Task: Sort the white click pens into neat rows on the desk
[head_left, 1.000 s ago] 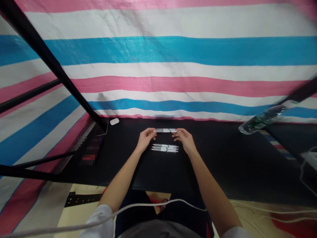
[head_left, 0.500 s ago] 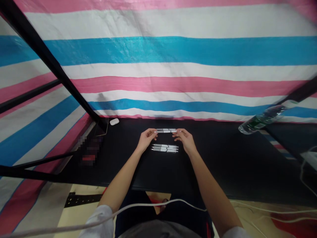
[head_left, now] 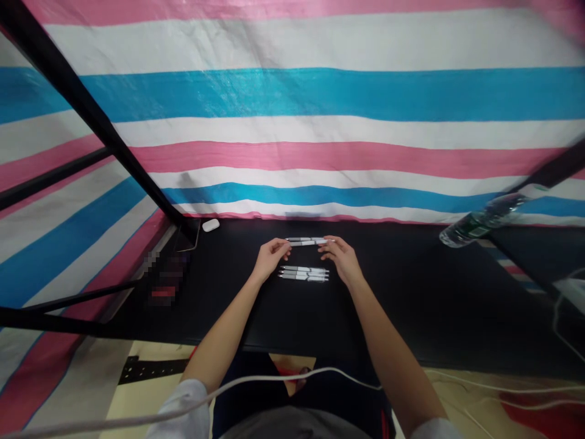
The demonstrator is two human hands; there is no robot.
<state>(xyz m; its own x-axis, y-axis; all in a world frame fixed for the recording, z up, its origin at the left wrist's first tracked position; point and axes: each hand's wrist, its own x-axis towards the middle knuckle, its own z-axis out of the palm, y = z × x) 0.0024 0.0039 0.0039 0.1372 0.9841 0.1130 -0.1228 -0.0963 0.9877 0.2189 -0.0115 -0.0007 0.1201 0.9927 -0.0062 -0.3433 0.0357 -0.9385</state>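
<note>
Two white-and-grey pens lie nearly parallel between my hands, close together on the black table (head_left: 292, 317). My left hand (head_left: 272, 256) has its thumb and index finger pinched at the left end of the nearer pen (head_left: 307, 243). My right hand (head_left: 342, 256) pinches that same pen's right end, its other fingers curled loosely. Just beyond it lies the farther pen (head_left: 301, 239), right by my fingertips. Closer to me, several similar pens (head_left: 304, 274) rest side by side in a row, touched by neither hand.
At the back left lies a small white case (head_left: 211, 225) beside a phone-like slab (head_left: 188, 236). A clear plastic bottle (head_left: 475, 227) is at the right. Black frame bars (head_left: 91, 110) and a striped sheet (head_left: 292, 131) enclose the table. A white cable (head_left: 256, 378) crosses in front of me.
The right end of the nearer pen has shifted slightly away from me, so it lies a little more slanted. Both hands stay almost in place.
</note>
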